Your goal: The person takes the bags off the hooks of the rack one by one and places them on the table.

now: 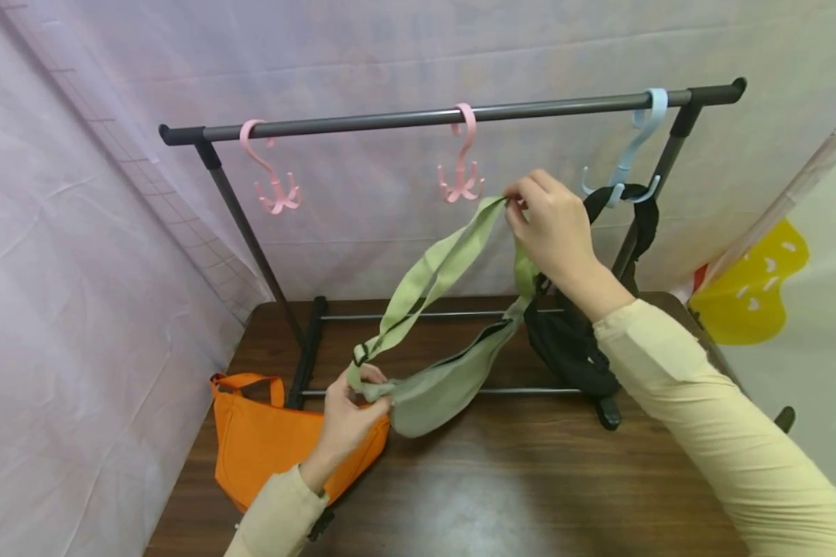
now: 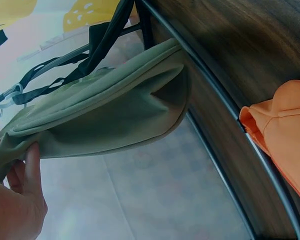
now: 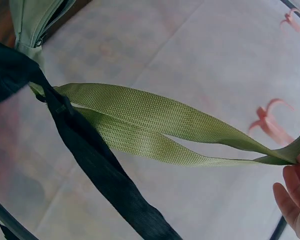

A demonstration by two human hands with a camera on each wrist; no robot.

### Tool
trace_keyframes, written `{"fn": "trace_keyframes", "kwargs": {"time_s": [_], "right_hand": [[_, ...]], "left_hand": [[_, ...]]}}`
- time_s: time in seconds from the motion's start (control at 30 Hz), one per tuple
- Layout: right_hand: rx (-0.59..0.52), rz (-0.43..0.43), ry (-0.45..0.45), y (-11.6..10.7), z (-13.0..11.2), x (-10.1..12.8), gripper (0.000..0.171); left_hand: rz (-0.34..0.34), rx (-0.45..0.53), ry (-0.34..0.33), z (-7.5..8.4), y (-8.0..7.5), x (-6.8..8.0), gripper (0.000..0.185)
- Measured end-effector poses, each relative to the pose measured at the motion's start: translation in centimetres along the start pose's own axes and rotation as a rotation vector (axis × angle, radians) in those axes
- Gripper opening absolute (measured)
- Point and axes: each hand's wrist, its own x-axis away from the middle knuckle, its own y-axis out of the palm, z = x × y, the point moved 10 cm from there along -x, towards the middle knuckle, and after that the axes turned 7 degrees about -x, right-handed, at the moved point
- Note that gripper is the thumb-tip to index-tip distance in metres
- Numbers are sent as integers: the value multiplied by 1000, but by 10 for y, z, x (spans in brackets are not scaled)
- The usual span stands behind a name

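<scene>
Green bag [image 1: 435,391] hanging in mid-air over the table [image 1: 529,480] | left hand [image 1: 348,418] pinching its end | right hand [image 1: 550,224] pinching its strap [image 1: 432,271] beside the middle pink hook [image 1: 461,174] | strap not yet hooked; black bag [image 1: 571,340] already hanging, orange bag [image 1: 265,445] lying below.

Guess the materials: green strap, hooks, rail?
Green strap: woven webbing, likely nylon or polyester; a matte twill weave shows in the right wrist view. Pink hook and blue hook: look like moulded plastic, smooth and uniformly coloured. Rail: probably painted or coated metal tube, dark grey with a faint sheen, black end caps.
</scene>
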Motion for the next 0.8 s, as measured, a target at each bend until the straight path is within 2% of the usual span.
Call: {"fn": "trace_keyframes", "kwargs": {"time_s": [0.23,0.37,0.53,0.8], "right_hand": [[-32,-39,32,22,6,11,9],[-62,-72,60,39,5,16,10],[-90,-117,116,63,9,29,11],[-50,-192,210,106,31,55,13]], "left_hand": [[1,55,67,6,-3,1,22],[9,52,86,-1,-5,4,25],[20,98,90,-8,-8,7,21],[58,86,136,-2,-14,9,23]]}}
